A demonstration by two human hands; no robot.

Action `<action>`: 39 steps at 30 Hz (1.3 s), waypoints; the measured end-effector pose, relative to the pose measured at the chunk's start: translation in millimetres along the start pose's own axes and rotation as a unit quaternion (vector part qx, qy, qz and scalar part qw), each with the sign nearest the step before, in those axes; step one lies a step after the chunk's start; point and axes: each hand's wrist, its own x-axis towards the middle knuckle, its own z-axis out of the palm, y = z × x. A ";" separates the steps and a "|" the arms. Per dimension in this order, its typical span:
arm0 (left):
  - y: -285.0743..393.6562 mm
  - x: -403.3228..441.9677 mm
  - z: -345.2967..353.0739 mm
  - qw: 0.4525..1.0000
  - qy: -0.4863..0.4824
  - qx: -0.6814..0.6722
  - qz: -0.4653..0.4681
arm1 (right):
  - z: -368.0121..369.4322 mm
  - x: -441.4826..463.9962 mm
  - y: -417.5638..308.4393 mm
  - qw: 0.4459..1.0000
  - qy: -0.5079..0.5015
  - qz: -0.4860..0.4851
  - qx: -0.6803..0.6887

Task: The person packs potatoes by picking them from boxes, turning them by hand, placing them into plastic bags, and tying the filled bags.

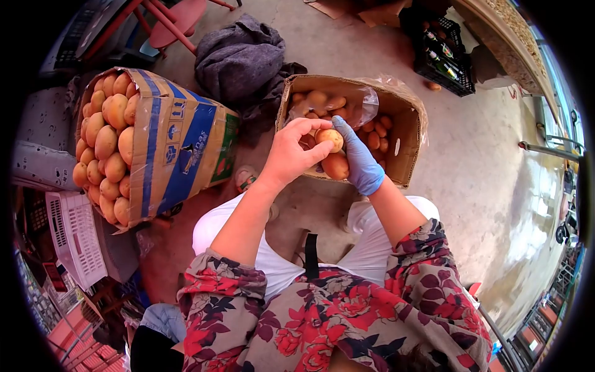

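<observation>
My bare left hand (294,152) is closed round a round, pale yellow-brown potato (329,141), thumb and fingers on its near side. On my right hand (362,158) is a blue glove; it curls round a redder potato (335,166) just below the pale one, and its thumb reaches up beside the pale one. Both hands are over the near edge of an open cardboard box (406,146). Inside that box lie several potatoes (374,137) and a clear plastic bag (364,106). The palm of the gloved hand is hidden.
A tall cardboard carton (186,142) heaped with potatoes stands at the left. Beyond it lies a dark cloth bundle (238,53). A white plastic crate (75,239) is at the lower left, a black crate with bottles (443,56) at the upper right. Someone's jeans show at the bottom left.
</observation>
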 end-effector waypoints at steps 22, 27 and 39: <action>1.5 -3.2 -2.5 0.996 0.082 -0.037 -0.024 | 0.3 2.3 -14.0 0.995 0.034 -0.086 -0.048; -11.1 -19.3 3.2 0.917 -0.330 0.115 -0.192 | -10.7 -8.4 -62.4 0.984 0.008 -0.144 0.100; -72.8 69.6 -26.4 0.850 -0.009 0.494 -0.181 | -12.3 13.7 -84.1 0.993 0.078 -0.053 -0.069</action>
